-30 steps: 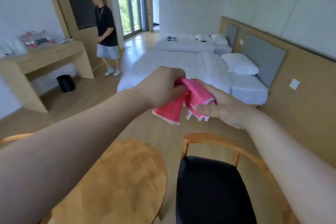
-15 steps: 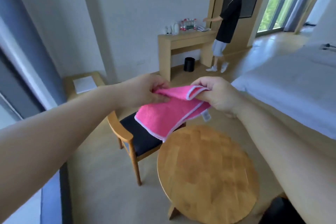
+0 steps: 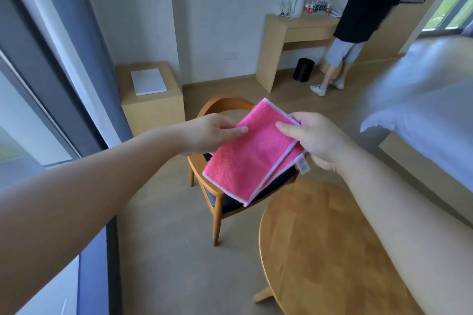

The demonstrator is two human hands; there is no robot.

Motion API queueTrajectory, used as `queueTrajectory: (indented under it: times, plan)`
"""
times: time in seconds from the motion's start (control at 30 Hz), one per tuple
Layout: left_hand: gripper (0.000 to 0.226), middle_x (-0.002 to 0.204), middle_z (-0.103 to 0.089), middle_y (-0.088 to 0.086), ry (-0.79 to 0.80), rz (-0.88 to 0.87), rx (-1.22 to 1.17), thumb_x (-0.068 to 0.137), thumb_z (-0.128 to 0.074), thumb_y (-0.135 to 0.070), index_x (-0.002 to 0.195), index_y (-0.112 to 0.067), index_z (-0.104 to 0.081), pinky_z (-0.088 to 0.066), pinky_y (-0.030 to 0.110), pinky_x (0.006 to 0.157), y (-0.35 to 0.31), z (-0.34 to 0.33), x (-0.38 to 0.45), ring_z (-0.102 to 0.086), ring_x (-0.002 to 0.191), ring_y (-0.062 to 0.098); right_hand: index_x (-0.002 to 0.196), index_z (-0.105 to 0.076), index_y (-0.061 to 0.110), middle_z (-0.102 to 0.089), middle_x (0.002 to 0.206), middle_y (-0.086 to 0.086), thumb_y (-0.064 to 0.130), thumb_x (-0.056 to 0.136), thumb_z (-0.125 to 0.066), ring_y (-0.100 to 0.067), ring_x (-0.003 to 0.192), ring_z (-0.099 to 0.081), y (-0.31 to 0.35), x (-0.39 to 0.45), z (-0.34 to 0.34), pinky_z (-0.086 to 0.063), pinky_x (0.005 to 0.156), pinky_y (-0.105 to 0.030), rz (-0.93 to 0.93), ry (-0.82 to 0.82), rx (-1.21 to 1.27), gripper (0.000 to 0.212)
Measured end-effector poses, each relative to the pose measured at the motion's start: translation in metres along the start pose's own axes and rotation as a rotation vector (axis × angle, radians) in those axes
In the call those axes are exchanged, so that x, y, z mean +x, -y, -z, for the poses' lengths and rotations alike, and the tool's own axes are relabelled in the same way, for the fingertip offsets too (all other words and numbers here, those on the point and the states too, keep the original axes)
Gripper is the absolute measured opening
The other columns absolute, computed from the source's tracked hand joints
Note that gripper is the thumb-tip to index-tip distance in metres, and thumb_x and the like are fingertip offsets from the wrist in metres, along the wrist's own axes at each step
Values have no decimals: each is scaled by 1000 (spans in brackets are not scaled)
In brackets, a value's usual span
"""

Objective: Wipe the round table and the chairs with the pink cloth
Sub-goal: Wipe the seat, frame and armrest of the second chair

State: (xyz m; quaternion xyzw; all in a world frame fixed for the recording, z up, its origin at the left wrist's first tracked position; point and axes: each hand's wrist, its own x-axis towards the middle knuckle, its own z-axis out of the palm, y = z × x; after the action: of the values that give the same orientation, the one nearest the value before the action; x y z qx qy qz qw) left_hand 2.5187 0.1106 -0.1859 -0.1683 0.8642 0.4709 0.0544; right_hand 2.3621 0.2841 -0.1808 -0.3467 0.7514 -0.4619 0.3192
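Currently I am holding the pink cloth (image 3: 252,153) in the air between both hands, above the chair (image 3: 217,194) and short of the round wooden surface (image 3: 320,250), neither of which it is touching. My left hand (image 3: 210,133) is pinching the cloth's left edge, thumb lying on top and the other fingers hidden beneath, so I cannot tell how they are curled. My right hand (image 3: 312,138) is gripping the right edge, thumb on the upper face and fingers (image 3: 323,161) wrapping under, near the white label (image 3: 302,165) that is dangling off the lower corner. The cloth is lying folded, one layer over another with the pale hem of the under layer peeking out along the lower right; I am judging this fold as deliberate, since a flat pad gives a firmer wiping face than a loose rag. Keeping it taut between two grips is stopping it from flopping open. Wiping is not yet begun, by my reading. The surface is sitting closest, lower right, so it seems the sensible first target, with the chair's dark seat next. Elsewhere a second person (image 3: 358,20) is standing at the far desk (image 3: 289,41) beside bottles (image 3: 317,5) and a black bin (image 3: 303,69); a bed (image 3: 422,100) is lying to my right.
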Motion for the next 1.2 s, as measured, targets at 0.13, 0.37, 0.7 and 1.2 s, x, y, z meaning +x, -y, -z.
queueTrajectory:
  times: [0.13,0.37,0.7,1.2]
  plan:
    - [26,97,-70,-1,-9,77,-99,98,-47,-39,103,-21,-66,-57,32,79,24,2,41,-68,91,16,96,-66,15,-69,87,-8,26,96,-59,-24,76,-70,-21,49,0,-59,74,-41,-33,-79,-20,13]
    - [42,106,-65,-5,-84,185,24,89,-67,-25,128,-21,-51,-56,34,88,49,16,120,-65,96,12,97,-66,13,-69,88,-12,25,98,-57,-26,78,-70,-43,140,17,-58,73,-40,-70,-42,-25,15]
    - [39,112,-61,-4,-212,261,117,90,-66,-25,126,-19,-53,-53,33,91,75,64,197,-60,101,14,97,-65,20,-71,88,-4,29,97,-56,-24,79,-71,-40,254,16,-59,80,-47,-58,9,-80,13]
    - [22,99,-64,5,-105,294,-180,96,-46,-3,101,-22,-56,-61,39,73,249,163,321,-69,84,22,91,-65,21,-70,90,3,11,89,-61,-13,87,-67,-84,409,-82,-51,71,-25,-120,34,-335,12]
